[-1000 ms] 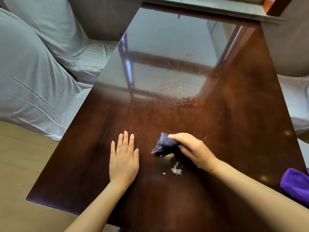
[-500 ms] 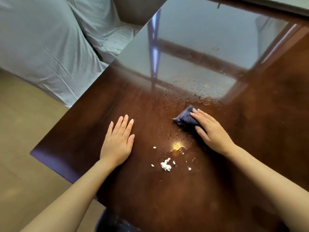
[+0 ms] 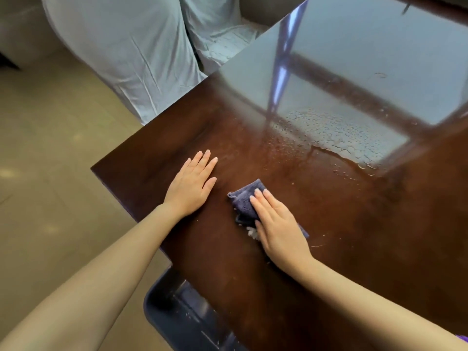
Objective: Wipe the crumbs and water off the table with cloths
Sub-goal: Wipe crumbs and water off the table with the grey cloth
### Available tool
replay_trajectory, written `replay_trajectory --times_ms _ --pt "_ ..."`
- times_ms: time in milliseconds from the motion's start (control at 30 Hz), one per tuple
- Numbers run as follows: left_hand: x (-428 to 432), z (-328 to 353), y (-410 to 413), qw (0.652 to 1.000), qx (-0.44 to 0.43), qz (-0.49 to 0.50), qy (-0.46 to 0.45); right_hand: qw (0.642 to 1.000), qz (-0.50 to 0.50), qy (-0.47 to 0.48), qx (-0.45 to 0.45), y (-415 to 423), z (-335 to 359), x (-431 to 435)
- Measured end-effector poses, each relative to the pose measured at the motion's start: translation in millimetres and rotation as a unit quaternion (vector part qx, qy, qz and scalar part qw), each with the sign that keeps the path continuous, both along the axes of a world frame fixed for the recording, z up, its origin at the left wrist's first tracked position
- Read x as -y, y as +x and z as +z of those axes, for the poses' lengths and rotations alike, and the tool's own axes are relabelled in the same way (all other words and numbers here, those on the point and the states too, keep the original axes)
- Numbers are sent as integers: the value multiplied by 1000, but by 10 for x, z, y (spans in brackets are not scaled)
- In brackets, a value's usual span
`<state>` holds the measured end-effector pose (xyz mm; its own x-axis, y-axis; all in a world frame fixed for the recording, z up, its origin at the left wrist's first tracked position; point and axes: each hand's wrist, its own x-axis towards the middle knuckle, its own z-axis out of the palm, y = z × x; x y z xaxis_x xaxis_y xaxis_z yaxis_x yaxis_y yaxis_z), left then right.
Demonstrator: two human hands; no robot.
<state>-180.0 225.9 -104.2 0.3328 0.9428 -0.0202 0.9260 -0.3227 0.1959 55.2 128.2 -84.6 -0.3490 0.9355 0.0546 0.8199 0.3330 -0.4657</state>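
My right hand (image 3: pixel 277 224) presses flat on a folded dark blue cloth (image 3: pixel 244 200) on the glossy brown table (image 3: pixel 342 249). A small heap of white crumbs (image 3: pixel 252 233) peeks out at the near edge of the cloth, partly under my palm. A few specks lie to the right of my hand. My left hand (image 3: pixel 191 184) rests flat on the table, fingers together, holding nothing, a short way left of the cloth. A patch of water drops (image 3: pixel 336 133) spreads across the table further back.
A dark blue bin (image 3: pixel 182 317) stands on the floor below the table's near edge, with white bits inside. Chairs under pale blue covers (image 3: pixel 131 51) stand beyond the left edge. The tan floor (image 3: pixel 50 173) lies to the left.
My right hand has drawn the cloth back towards me from near the water patch, and the cloth now covers the crumb heap. My left hand has stayed flat. The camera has swung left.
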Motion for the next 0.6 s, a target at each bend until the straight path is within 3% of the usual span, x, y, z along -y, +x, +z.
replay_trajectory --times_ms 600 --pt "126 -20 -328 999 -43 6 16 994 103 -21 18 -856 -56 811"
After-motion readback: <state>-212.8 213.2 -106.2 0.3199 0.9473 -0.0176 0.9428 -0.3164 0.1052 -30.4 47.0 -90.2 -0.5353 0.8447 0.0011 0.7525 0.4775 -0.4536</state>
